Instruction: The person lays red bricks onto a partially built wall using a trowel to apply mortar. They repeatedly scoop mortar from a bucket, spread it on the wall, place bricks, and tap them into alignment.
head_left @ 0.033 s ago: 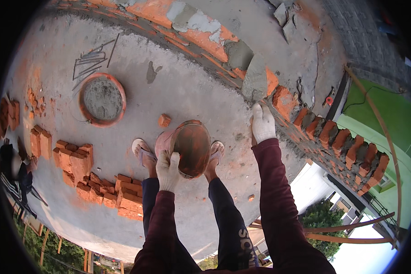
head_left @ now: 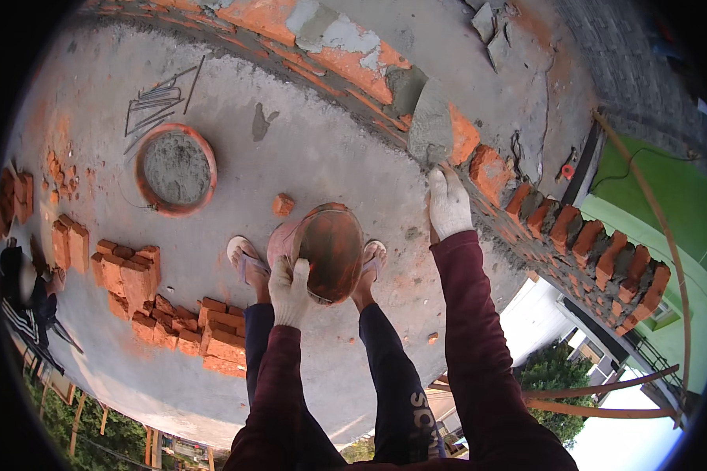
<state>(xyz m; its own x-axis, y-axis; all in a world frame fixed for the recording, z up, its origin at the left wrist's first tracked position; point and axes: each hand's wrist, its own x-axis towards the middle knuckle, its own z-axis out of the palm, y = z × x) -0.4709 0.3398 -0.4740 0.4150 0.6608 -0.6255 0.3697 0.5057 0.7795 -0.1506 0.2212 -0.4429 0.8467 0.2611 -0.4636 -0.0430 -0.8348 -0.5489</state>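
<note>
With white gloves on, my right hand [head_left: 449,206] is closed round the handle of a trowel, its fingers hiding most of it. The trowel's blade [head_left: 430,125], grey with mortar, lies against the top of the low brick wall [head_left: 353,67], beside a patch of wet mortar [head_left: 407,88]. My left hand [head_left: 291,292] grips the rim of a round reddish basin [head_left: 334,255], thumb on the rim. The basin is tilted in front of my legs, between my sandalled feet, and its inside is smeared with residue.
A round pan full of mortar [head_left: 175,169] stands on the concrete floor at left, near bent steel rods [head_left: 153,102]. Stacked bricks [head_left: 133,275] run along the left. One brick piece [head_left: 283,206] lies near the basin. At far left is another person [head_left: 27,290].
My right hand and the trowel have shifted slightly left along the wall top, uncovering more of the orange brick at its right. The left hand and basin have barely moved.
</note>
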